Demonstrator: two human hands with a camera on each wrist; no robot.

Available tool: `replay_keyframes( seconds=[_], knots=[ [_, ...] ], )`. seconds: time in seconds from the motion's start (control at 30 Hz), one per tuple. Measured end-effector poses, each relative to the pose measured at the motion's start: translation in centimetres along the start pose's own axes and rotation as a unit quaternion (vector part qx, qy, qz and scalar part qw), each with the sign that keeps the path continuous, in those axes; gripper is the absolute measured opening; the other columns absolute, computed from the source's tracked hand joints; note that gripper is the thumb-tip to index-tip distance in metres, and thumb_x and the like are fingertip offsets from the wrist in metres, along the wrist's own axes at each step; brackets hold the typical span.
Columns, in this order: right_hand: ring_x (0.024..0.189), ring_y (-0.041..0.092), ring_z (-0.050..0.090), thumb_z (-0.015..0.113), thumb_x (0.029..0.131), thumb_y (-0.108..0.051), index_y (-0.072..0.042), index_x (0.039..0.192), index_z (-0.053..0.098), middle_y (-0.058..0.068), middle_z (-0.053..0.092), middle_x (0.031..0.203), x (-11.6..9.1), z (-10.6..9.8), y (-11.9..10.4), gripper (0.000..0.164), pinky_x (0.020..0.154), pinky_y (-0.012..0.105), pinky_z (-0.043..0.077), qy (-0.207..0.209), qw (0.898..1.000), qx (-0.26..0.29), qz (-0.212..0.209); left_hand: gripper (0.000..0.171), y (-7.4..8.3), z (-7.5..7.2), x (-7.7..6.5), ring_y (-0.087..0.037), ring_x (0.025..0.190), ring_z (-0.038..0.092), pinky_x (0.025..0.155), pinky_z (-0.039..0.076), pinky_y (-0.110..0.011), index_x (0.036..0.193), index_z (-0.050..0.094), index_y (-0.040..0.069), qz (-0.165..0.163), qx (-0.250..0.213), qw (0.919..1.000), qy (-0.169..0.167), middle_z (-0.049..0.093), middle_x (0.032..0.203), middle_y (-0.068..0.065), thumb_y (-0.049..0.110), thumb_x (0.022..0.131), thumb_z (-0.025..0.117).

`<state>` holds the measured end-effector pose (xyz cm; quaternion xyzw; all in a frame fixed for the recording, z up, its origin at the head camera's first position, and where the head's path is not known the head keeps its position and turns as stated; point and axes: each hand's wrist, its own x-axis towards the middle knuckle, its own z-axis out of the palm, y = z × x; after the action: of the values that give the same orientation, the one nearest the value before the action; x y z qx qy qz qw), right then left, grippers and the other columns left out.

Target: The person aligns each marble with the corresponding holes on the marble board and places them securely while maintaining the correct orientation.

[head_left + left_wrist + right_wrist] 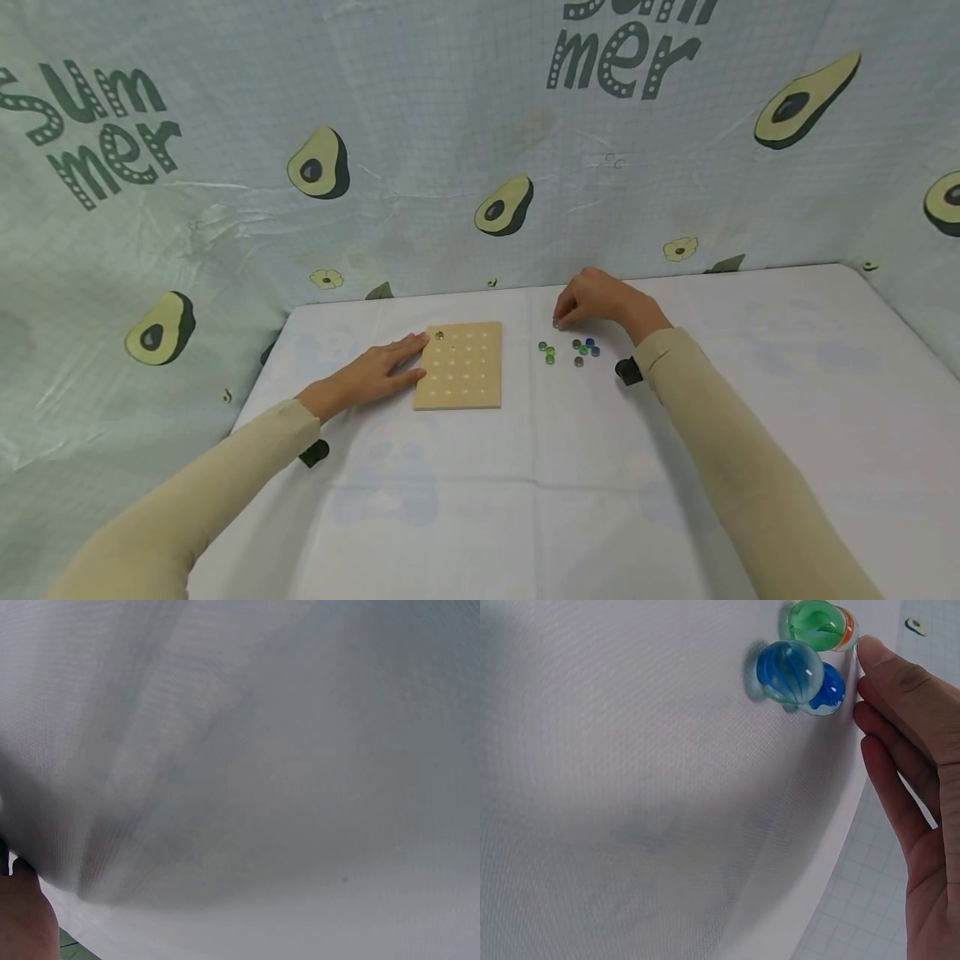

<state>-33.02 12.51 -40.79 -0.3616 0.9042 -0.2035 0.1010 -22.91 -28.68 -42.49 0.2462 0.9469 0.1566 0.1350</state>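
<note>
A square, pale wooden board (pixel 459 398) with rows of small hollows lies left of centre on the table, one dark marble (pixel 439 335) near its top left corner. Against the board's left edge rests my left hand (pixel 372 377), fingers straight. My right hand (pixel 596 298) pinches a small marble (pixel 556 324) at its fingertips, just behind a loose group of marbles. Among these are a green marble (pixel 815 625), a blue-streaked marble (pixel 784 672) and a deeper blue marble (pixel 827 691) in the right wrist view. The left wrist view mostly shows white cloth.
A white cloth (pixel 480 508) covers the table. Behind and to the left hangs a pale sheet (pixel 420 125) printed with avocados and lettering. Several green marbles (pixel 550 359) lie between the board and the other marbles.
</note>
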Motion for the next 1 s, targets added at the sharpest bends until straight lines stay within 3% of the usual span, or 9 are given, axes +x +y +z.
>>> replay_keyframes(
  seconds=[0.3, 0.73, 1.0],
  knots=[
    [0.086, 0.011, 0.07, 0.085, 0.085, -0.02, -0.013, 0.097, 0.085, -0.002, 0.079, 0.093, -0.2, -0.3, -0.3, 0.013, 0.083, 0.034, 0.057, -0.004, 1.0, 0.009, 0.015, 0.073, 0.1, 0.1, -0.1, -0.034, 0.152, 0.027, 0.121, 0.026, -0.056, 0.162, 0.026, 0.015, -0.007, 0.01, 0.9999, 0.0, 0.027, 0.165, -0.012, 0.049, 0.104, 0.054],
    [0.086, 0.01, 0.073, 0.084, 0.087, -0.019, -0.013, 0.1, 0.084, -0.002, 0.079, 0.095, 0.8, -0.7, -1.7, 0.015, 0.081, 0.03, 0.06, 0.002, 1.0, 0.027, 0.011, 0.077, -0.1, -0.3, 0.0, -0.031, 0.153, 0.025, 0.122, 0.025, -0.056, 0.163, 0.026, 0.019, -0.007, -0.013, 0.9999, -0.008, 0.026, 0.166, -0.01, 0.056, 0.101, 0.055],
    [0.083, 0.009, 0.074, 0.084, 0.087, -0.019, -0.011, 0.1, 0.084, 0.0, 0.079, 0.095, 2.0, -0.9, -3.3, 0.015, 0.077, 0.029, 0.06, 0.007, 0.999, 0.03, -0.039, 0.077, 0.0, -0.3, 0.0, -0.03, 0.153, 0.026, 0.122, 0.026, -0.055, 0.163, 0.026, 0.018, -0.007, -0.012, 0.9998, -0.011, 0.026, 0.166, -0.011, 0.054, 0.102, 0.056]
  ],
)
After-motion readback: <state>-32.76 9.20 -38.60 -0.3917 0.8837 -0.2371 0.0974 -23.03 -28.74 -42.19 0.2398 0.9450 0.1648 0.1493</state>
